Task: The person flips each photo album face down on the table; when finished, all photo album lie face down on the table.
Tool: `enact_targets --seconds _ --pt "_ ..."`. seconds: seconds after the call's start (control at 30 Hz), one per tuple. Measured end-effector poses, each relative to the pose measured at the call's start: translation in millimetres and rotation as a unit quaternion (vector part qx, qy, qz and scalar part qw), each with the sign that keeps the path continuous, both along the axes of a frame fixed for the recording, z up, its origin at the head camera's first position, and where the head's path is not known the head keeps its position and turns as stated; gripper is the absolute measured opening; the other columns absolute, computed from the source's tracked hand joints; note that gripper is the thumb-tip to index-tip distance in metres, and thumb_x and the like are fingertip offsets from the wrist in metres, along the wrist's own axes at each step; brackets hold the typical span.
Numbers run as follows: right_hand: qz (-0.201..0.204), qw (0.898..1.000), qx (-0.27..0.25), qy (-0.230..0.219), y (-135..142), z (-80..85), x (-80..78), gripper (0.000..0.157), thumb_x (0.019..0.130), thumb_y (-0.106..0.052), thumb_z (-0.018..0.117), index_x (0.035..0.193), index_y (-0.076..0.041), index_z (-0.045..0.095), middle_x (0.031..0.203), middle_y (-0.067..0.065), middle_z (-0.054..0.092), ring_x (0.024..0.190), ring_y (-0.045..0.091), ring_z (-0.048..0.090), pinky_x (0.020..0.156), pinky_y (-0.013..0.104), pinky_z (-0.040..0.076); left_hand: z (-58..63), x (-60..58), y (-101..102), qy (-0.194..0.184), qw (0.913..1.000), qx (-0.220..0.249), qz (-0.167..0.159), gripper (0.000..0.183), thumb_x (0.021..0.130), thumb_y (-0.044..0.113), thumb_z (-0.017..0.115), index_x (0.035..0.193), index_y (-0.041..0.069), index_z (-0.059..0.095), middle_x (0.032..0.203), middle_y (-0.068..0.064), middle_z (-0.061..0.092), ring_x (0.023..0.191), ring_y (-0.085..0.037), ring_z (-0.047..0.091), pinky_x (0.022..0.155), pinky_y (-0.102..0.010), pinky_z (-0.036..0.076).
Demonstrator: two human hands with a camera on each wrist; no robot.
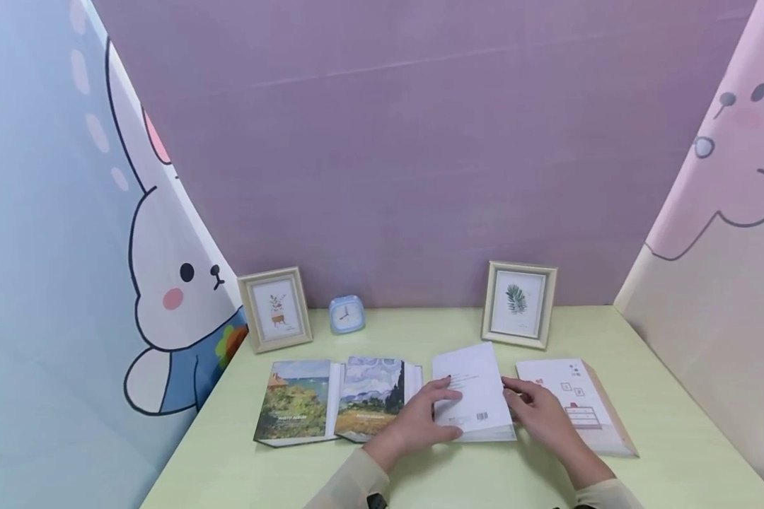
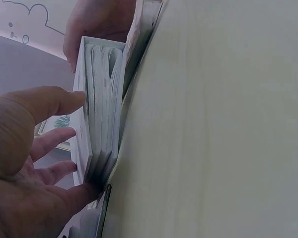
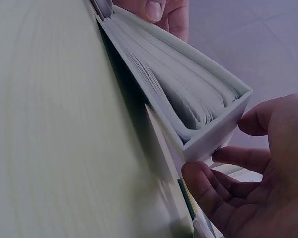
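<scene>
Seen from the head view, a white book lies on the light green table a little right of the middle, close to the front edge, with its back cover and a barcode facing up. The left hand rests on the book's left side with fingers spread and nearly straight, while the right hand touches its right edge with loosely extended fingers; neither hand is curled round it. Left of the book lie two painted-cover books side by side, and to the right lies a white booklet with red drawings. Along the back edge stand a framed plant picture, a small blue clock and a framed leaf picture.

Next, in the left wrist view, the white book shows its page block end-on, lying on the table. The left hand is open, its thumb tip and fingertips touching the book's cover. The right hand shows at the book's far end.

Lastly, in the right wrist view, the book shows its fanned pages and cover, one edge slightly raised off the table. The right hand is open, its fingertips touching the near corner. The left hand's thumb presses the far end.
</scene>
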State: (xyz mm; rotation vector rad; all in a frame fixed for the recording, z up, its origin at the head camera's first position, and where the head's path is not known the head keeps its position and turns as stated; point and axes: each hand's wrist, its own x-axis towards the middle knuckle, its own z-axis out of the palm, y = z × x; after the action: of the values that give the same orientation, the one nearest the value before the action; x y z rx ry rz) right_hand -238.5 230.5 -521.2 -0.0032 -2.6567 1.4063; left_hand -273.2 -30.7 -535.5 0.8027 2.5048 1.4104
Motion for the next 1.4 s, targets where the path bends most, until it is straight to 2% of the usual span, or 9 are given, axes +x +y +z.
enact_targets --seconds 0.17,0.33,0.73,1.2,1.4 --pt "0.001 1.000 0.030 0.001 1.9 -0.8 -1.3 0.042 0.104 -0.027 0.066 0.140 -0.004 0.066 0.115 0.006 0.075 0.093 0.013 0.067 0.081 0.031 0.055 0.1 -0.6 -1.4 0.001 0.9998 0.007 -0.017 0.057 0.083 0.013 0.088 0.136 0.014 0.068 0.165 -0.010 0.040 0.149 -0.038 0.038 0.123 -0.046 0.032" --pt "0.003 0.999 0.040 0.000 2.0 -3.6 -3.2 0.041 0.104 -0.026 0.066 0.139 -0.004 0.067 0.115 0.004 0.075 0.096 0.014 0.066 0.085 0.033 0.055 -0.3 0.5 -2.6 -0.002 0.9999 0.002 -0.015 0.057 0.082 0.011 0.088 0.135 0.012 0.069 0.164 -0.011 0.039 0.149 -0.039 0.038 0.123 -0.047 0.032" --pt "0.017 0.999 0.027 -0.011 -0.7 -9.3 -4.4 0.048 0.101 -0.025 0.071 0.142 -0.002 0.063 0.127 0.012 0.072 0.099 0.015 0.068 0.084 0.031 0.056 -2.4 -1.1 -1.9 -0.001 0.9999 -0.009 -0.007 0.058 0.081 0.012 0.089 0.135 0.013 0.069 0.165 -0.010 0.039 0.148 -0.039 0.039 0.123 -0.050 0.032" --pt "0.016 0.999 0.037 -0.001 -1.7 -10.8 -5.4 0.051 0.097 -0.021 0.076 0.141 0.000 0.062 0.126 0.016 0.072 0.098 0.020 0.070 0.089 0.040 0.059 -4.6 -2.5 -0.4 0.011 0.9992 -0.039 -0.003 0.062 0.081 0.017 0.089 0.139 0.016 0.066 0.166 -0.007 0.038 0.148 -0.038 0.040 0.122 -0.052 0.034" --pt "0.015 0.999 0.038 -0.002 -0.9 -8.3 -4.5 0.055 0.096 -0.025 0.077 0.142 0.000 0.061 0.115 0.012 0.074 0.098 0.021 0.070 0.087 0.042 0.060 -4.4 -3.3 0.9 0.006 0.9990 -0.044 0.001 0.063 0.083 0.019 0.088 0.141 0.017 0.064 0.167 -0.003 0.037 0.149 -0.036 0.039 0.122 -0.052 0.034"
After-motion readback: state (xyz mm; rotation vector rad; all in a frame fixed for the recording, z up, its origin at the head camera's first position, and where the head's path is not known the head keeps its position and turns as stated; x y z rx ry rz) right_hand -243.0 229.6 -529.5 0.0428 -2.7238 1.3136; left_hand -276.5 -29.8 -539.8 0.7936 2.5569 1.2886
